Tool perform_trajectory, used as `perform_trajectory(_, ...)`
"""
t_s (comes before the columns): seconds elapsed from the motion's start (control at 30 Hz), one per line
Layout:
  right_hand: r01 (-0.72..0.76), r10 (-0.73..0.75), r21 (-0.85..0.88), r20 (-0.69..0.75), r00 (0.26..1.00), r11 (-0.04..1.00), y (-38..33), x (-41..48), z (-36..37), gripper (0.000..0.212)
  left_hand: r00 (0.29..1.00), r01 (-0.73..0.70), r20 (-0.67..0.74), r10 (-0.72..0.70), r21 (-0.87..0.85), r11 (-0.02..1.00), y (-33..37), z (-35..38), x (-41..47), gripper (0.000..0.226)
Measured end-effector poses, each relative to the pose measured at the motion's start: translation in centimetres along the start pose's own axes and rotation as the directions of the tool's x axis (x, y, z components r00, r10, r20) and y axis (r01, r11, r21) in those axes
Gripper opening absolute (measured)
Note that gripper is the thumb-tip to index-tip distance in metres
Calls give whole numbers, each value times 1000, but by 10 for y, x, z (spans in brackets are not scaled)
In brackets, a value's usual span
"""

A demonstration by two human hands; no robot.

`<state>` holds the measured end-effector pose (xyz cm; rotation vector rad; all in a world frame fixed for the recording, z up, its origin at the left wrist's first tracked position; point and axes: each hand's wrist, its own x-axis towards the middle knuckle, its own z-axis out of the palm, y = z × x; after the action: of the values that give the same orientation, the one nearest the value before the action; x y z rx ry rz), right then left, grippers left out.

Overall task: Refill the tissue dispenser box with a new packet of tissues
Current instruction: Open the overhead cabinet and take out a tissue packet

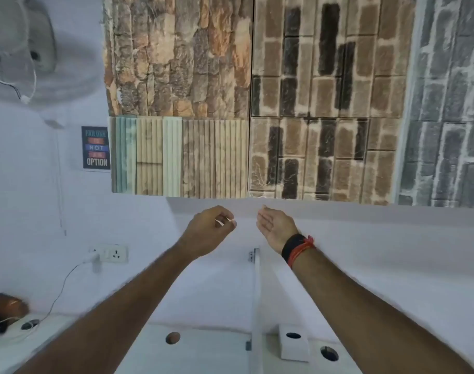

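Note:
A small white cube-shaped tissue dispenser box (293,346) with a dark round hole in its top stands on the white desk at the lower right, just right of a white divider panel (256,298). Both my arms are raised in front of the white wall, far above the box. My left hand (207,229) has its fingers curled in, and a thin white sliver that I cannot identify shows at the fingertips. My right hand (275,225) is open with the fingers held straight and nothing in it; a black and red band circles its wrist. No tissue packet is in view.
The white desk (211,346) has round cable holes (173,338). A wall socket (110,253) with a plugged-in white charger and cable is at the left. A dark object (6,306) lies at the far left edge. Stone and brick sample panels (257,103) and a poster (95,148) hang above.

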<state>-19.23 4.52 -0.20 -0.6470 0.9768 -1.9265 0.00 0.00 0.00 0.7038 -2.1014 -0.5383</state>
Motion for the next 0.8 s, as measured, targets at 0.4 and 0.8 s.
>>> perform_trajectory(0.4,69,-49,208,-101,994,976,-1,41,40,12,998,-45,45,52,-143,989,-47,2,46,12)
perform_trajectory(0.8,154,-157,264,-12,988,952,-7,-94,-6,25,992,-57,105,72,-136,989,10,30,-18,9)
